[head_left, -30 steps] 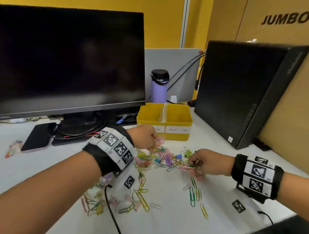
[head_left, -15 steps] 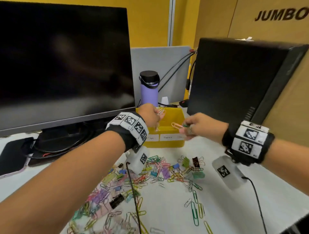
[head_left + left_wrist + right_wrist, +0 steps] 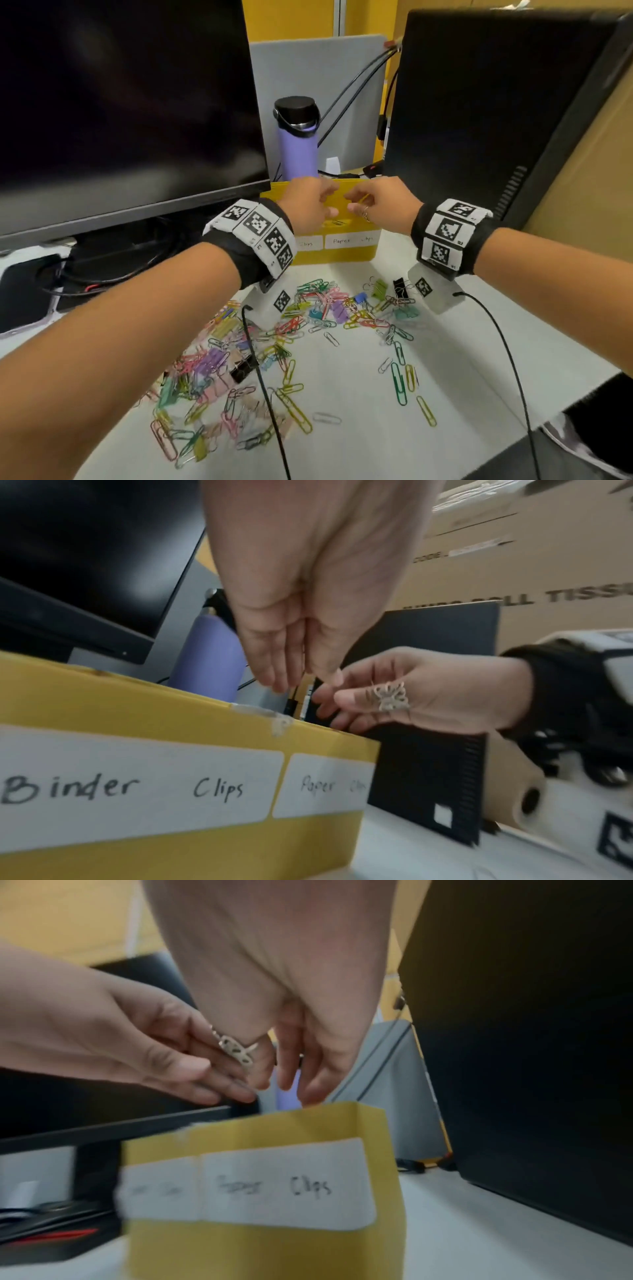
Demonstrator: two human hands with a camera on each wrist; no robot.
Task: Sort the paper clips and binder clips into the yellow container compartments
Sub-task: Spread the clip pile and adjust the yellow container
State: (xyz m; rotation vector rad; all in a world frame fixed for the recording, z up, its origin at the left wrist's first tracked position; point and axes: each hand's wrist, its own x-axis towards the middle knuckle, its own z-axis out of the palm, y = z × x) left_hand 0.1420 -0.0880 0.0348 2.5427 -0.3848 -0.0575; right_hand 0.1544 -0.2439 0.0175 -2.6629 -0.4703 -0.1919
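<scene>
The yellow container stands at the back of the desk, labelled "Binder Clips" on the left and "Paper Clips" on the right. Both hands hover over its top, close together near the divider and the paper clip side. My left hand points its fingers straight down and holds nothing. My right hand, wearing a ring, has loose fingers and is also empty. Coloured paper clips and several binder clips lie scattered on the desk in front.
A dark monitor stands at the left and a black computer tower at the right. A purple bottle is behind the container. A phone lies at the far left. Wrist-camera cables trail over the desk.
Both hands rose from the clip pile, each pinching paper clips, and moved over the container. Their fingers have since loosened and the clips no longer show in them.
</scene>
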